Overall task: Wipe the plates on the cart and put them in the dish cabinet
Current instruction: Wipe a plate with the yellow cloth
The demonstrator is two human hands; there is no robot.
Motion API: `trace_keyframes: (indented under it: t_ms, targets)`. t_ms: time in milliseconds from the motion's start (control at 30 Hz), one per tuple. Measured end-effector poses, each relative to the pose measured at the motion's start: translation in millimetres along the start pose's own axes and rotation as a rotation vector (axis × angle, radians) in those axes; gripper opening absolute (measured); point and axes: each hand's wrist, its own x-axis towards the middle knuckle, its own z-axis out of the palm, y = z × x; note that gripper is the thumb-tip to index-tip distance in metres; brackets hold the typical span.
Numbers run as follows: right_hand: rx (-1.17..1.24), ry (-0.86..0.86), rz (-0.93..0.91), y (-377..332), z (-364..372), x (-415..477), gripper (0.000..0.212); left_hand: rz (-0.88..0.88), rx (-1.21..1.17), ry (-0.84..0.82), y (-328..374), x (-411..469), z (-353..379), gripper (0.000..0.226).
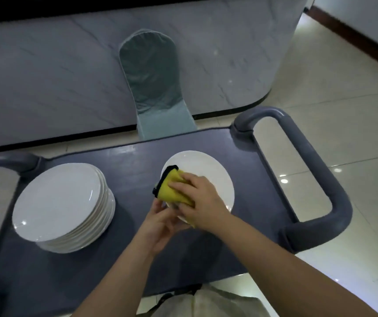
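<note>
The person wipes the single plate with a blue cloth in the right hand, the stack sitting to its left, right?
Not blue: the head view shows a yellow cloth. The right hand does wipe the single plate with it, the stack sitting to its left.

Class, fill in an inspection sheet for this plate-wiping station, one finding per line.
Surface: dark grey cart top, handles at both ends.
Job's things: plate stack on the left; single plate on the right; yellow cloth on it.
Clutter: nothing seen.
Grippers: left hand grips the single plate's near rim; right hand holds the yellow cloth against it.
Cables: nothing seen.
Surroundings: covered chair, grey marbled table, tiled floor beyond the cart.
</note>
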Motion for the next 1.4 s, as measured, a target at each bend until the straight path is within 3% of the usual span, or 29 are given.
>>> trace_keyframes:
  t_ms: [67, 200, 333, 433, 533, 733, 800, 900, 1033, 1133, 1233, 1400]
  targets:
    - [-0.074, -0.1, -0.07, -15, 16, 40, 0.048, 0.031, -0.024, 0.01, 4, -8, -4, 0.062]
    - [-0.158, -0.142, 0.067, -1, 17, 106, 0.047, 0.113, -0.112, 0.142, 15, -23, -18, 0.064]
    - [-0.232, -0.142, 0.101, 22, -4, 77, 0.046, 0.252, -0.139, 0.22, 38, -36, -27, 0.063]
    - [-0.03, -0.25, -0.132, -12, 2, 31, 0.047, 0.298, -0.119, 0.166, 47, -42, -28, 0.058]
    - [-0.031, -0.251, -0.269, -47, 16, 53, 0.047, 0.247, -0.086, 0.087, 40, -47, -25, 0.06]
    - [-0.17, -0.085, -0.02, -17, 8, 91, 0.045, 0.303, -0.137, 0.157, 40, -55, -27, 0.057]
    - [-0.144, -0.072, -0.056, -5, 10, 54, 0.047, 0.326, -0.142, 0.158, 45, -56, -33, 0.058]
    - [-0.051, -0.239, -0.163, -24, 17, 16, 0.048, 0.286, -0.102, 0.102, 41, -54, -34, 0.063]
    - [-0.139, -0.214, -0.25, -55, 14, 70, 0.046, 0.191, -0.058, 0.084, 24, -52, -20, 0.054]
    - [-0.19, -0.171, -0.103, -26, 3, 89, 0.046, 0.214, -0.067, 0.103, 27, -52, -16, 0.055]
    - [-0.214, -0.095, 0.007, 0, -8, 54, 0.048, 0.26, -0.104, 0.128, 37, -53, -21, 0.061]
    - [-0.077, -0.254, -0.231, -50, -1, 28, 0.05, 0.221, -0.072, 0.003, 40, -50, -21, 0.058]
